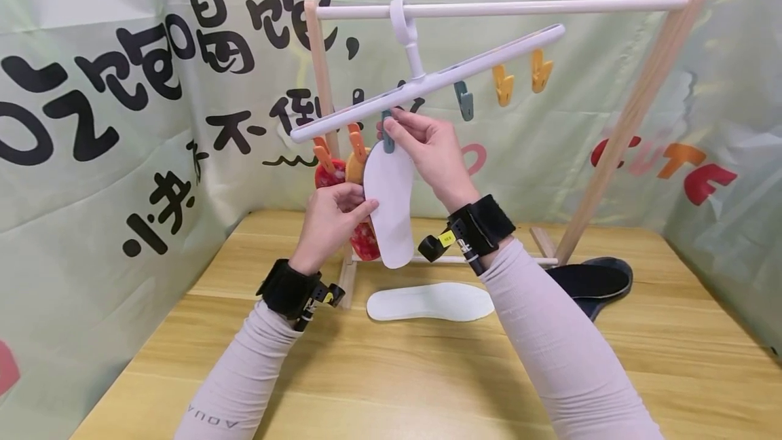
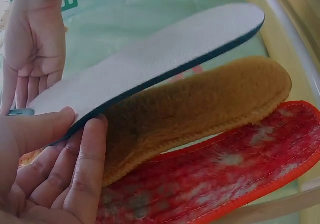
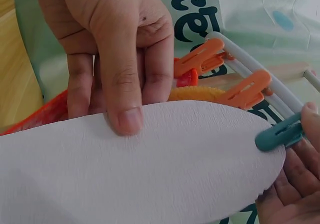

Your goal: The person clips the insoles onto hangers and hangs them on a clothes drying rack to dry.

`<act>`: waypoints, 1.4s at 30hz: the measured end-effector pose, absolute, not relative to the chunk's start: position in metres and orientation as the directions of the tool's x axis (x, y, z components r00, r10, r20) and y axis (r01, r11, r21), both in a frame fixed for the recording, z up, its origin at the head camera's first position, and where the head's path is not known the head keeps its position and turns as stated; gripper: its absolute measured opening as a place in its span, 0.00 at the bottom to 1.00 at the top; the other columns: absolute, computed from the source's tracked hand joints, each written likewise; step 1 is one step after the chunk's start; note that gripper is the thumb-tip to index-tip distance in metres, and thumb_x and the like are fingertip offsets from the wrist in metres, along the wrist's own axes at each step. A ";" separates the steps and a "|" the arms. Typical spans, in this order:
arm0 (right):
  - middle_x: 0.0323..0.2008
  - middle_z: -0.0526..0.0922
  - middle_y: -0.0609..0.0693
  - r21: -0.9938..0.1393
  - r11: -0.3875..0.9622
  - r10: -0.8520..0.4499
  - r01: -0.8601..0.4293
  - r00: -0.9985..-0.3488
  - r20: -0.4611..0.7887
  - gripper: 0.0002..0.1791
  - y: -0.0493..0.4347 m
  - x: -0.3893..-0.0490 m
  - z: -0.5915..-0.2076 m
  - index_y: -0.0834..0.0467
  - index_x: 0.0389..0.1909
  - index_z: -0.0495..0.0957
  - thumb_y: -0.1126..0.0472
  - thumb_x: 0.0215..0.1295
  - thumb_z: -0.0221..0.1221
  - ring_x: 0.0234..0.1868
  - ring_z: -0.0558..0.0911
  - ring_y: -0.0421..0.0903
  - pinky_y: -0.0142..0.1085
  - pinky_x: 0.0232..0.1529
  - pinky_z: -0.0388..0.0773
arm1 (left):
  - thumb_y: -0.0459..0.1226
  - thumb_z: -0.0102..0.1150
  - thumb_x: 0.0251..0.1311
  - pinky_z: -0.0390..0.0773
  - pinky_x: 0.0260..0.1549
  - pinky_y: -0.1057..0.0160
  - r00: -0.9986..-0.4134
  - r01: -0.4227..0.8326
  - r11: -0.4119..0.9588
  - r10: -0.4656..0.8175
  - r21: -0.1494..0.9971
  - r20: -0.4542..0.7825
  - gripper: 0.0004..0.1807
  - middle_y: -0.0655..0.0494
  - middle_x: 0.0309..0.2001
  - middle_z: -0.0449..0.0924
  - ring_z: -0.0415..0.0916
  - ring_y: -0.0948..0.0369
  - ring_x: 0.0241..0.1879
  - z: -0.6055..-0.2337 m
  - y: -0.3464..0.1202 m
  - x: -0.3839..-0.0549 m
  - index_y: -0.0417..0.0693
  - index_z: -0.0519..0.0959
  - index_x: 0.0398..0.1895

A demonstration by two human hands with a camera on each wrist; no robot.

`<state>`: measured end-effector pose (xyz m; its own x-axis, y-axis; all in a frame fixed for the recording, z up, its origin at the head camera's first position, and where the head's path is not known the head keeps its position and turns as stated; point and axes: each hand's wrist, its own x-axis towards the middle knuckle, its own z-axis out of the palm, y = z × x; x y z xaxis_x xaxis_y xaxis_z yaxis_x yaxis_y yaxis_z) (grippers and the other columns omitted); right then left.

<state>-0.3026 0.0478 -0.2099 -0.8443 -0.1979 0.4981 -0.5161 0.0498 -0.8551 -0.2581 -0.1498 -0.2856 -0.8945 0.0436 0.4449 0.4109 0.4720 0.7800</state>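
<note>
Left to right: a red insole point(image 1: 366, 244) hangs from an orange clip point(image 1: 324, 156) at the lowered end of a tilted white hanger point(image 1: 489, 60); beside it hangs a brown insole point(image 2: 210, 94). The left hand point(image 1: 330, 221) pinches the edge of a white insole point(image 1: 392, 216) (dark-edged in the left wrist view), held upright below the hanger. The right hand point(image 1: 435, 153) pinches a teal clip point(image 1: 387, 139) over its upper end. Beneath, a second white insole point(image 1: 427, 302) lies flat; farther right lies a black insole point(image 1: 589, 280).
</note>
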 end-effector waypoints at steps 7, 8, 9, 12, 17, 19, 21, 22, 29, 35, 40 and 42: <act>0.57 0.91 0.54 -0.832 0.146 -0.238 -0.535 -0.836 0.495 0.21 0.052 -0.303 -0.218 0.55 0.66 0.84 0.53 0.77 0.66 0.57 0.90 0.46 0.33 0.55 0.86 | 0.38 0.74 0.68 0.90 0.51 0.50 -0.892 0.414 0.481 0.046 0.773 0.450 0.13 0.43 0.42 0.91 0.90 0.50 0.43 -0.288 -0.155 -0.261 0.39 0.88 0.50; 0.57 0.91 0.54 -0.833 0.154 -0.240 -0.531 -0.838 0.490 0.21 0.052 -0.303 -0.219 0.55 0.66 0.84 0.53 0.77 0.66 0.56 0.90 0.46 0.34 0.55 0.86 | 0.38 0.74 0.68 0.90 0.51 0.50 -0.892 0.414 0.480 0.045 0.773 0.450 0.13 0.43 0.42 0.91 0.90 0.50 0.43 -0.287 -0.156 -0.262 0.38 0.88 0.50; 0.56 0.91 0.54 -0.834 0.157 -0.242 -0.529 -0.839 0.487 0.21 0.052 -0.303 -0.220 0.55 0.66 0.84 0.52 0.77 0.66 0.55 0.90 0.47 0.35 0.55 0.87 | 0.37 0.74 0.68 0.90 0.51 0.49 -0.892 0.414 0.481 0.044 0.773 0.450 0.13 0.43 0.42 0.91 0.90 0.50 0.43 -0.287 -0.157 -0.262 0.38 0.88 0.49; 0.57 0.91 0.54 -0.829 0.172 -0.246 -0.533 -0.838 0.488 0.21 0.053 -0.301 -0.222 0.54 0.66 0.84 0.52 0.77 0.66 0.56 0.90 0.47 0.38 0.59 0.86 | 0.37 0.73 0.68 0.89 0.51 0.50 -0.890 0.413 0.499 0.042 0.762 0.455 0.13 0.43 0.42 0.91 0.90 0.50 0.43 -0.286 -0.159 -0.261 0.38 0.87 0.49; 0.60 0.90 0.54 -0.816 0.163 -0.264 -0.555 -0.821 0.506 0.22 0.056 -0.297 -0.225 0.55 0.67 0.83 0.55 0.77 0.66 0.60 0.89 0.48 0.40 0.65 0.84 | 0.38 0.73 0.68 0.89 0.49 0.51 -0.881 0.411 0.533 0.024 0.739 0.473 0.12 0.44 0.41 0.92 0.91 0.51 0.41 -0.283 -0.160 -0.259 0.38 0.88 0.47; 0.61 0.89 0.54 -0.817 0.160 -0.265 -0.555 -0.821 0.506 0.22 0.058 -0.296 -0.227 0.54 0.68 0.83 0.55 0.77 0.66 0.61 0.89 0.48 0.40 0.66 0.84 | 0.39 0.72 0.69 0.89 0.48 0.51 -0.880 0.406 0.545 0.017 0.734 0.474 0.12 0.44 0.41 0.92 0.91 0.51 0.41 -0.281 -0.160 -0.257 0.38 0.88 0.47; 0.62 0.89 0.54 -0.816 0.165 -0.264 -0.554 -0.822 0.504 0.22 0.062 -0.295 -0.230 0.55 0.68 0.83 0.55 0.77 0.65 0.61 0.89 0.48 0.40 0.66 0.83 | 0.39 0.71 0.70 0.88 0.47 0.52 -0.883 0.398 0.554 0.013 0.732 0.470 0.12 0.44 0.41 0.92 0.91 0.51 0.40 -0.280 -0.159 -0.257 0.39 0.88 0.47; 0.62 0.88 0.54 -0.815 0.171 -0.262 -0.553 -0.823 0.504 0.22 0.064 -0.295 -0.232 0.55 0.68 0.83 0.56 0.78 0.65 0.62 0.88 0.49 0.40 0.67 0.83 | 0.39 0.70 0.70 0.87 0.47 0.52 -0.883 0.395 0.558 0.012 0.730 0.469 0.12 0.44 0.41 0.92 0.90 0.51 0.40 -0.280 -0.159 -0.257 0.39 0.88 0.47; 0.63 0.87 0.56 -0.816 0.203 -0.250 -0.541 -0.835 0.490 0.22 0.075 -0.291 -0.244 0.57 0.69 0.81 0.57 0.78 0.64 0.64 0.87 0.50 0.39 0.68 0.81 | 0.38 0.68 0.71 0.85 0.45 0.55 -0.885 0.386 0.575 0.010 0.721 0.465 0.11 0.44 0.40 0.92 0.90 0.52 0.40 -0.281 -0.161 -0.256 0.39 0.89 0.47; 0.62 0.88 0.55 -0.826 0.208 -0.247 -0.524 -0.845 0.474 0.21 0.081 -0.286 -0.253 0.57 0.68 0.82 0.55 0.79 0.64 0.64 0.87 0.48 0.40 0.69 0.81 | 0.39 0.68 0.71 0.81 0.39 0.59 -0.882 0.389 0.592 0.018 0.707 0.470 0.10 0.46 0.37 0.92 0.88 0.53 0.35 -0.281 -0.163 -0.256 0.41 0.90 0.44; 0.62 0.89 0.54 -0.841 0.187 -0.247 -0.508 -0.853 0.460 0.21 0.087 -0.284 -0.262 0.57 0.67 0.83 0.56 0.79 0.64 0.65 0.87 0.47 0.40 0.70 0.80 | 0.41 0.69 0.72 0.79 0.32 0.60 -0.888 0.383 0.592 0.024 0.710 0.459 0.10 0.47 0.31 0.91 0.87 0.53 0.30 -0.281 -0.163 -0.254 0.41 0.90 0.41; 0.61 0.89 0.54 -0.843 0.188 -0.243 -0.504 -0.856 0.457 0.21 0.090 -0.284 -0.266 0.56 0.67 0.83 0.56 0.78 0.64 0.64 0.87 0.47 0.39 0.69 0.80 | 0.41 0.69 0.72 0.80 0.30 0.61 -0.889 0.383 0.587 0.025 0.713 0.457 0.11 0.47 0.30 0.91 0.88 0.52 0.29 -0.281 -0.162 -0.254 0.41 0.90 0.39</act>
<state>-0.2836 0.0896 -0.2657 -0.8557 -0.2431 0.4569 -0.5036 0.1878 -0.8433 -0.2543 -0.1625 -0.2812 -0.8892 0.0250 0.4568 0.3829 0.5869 0.7134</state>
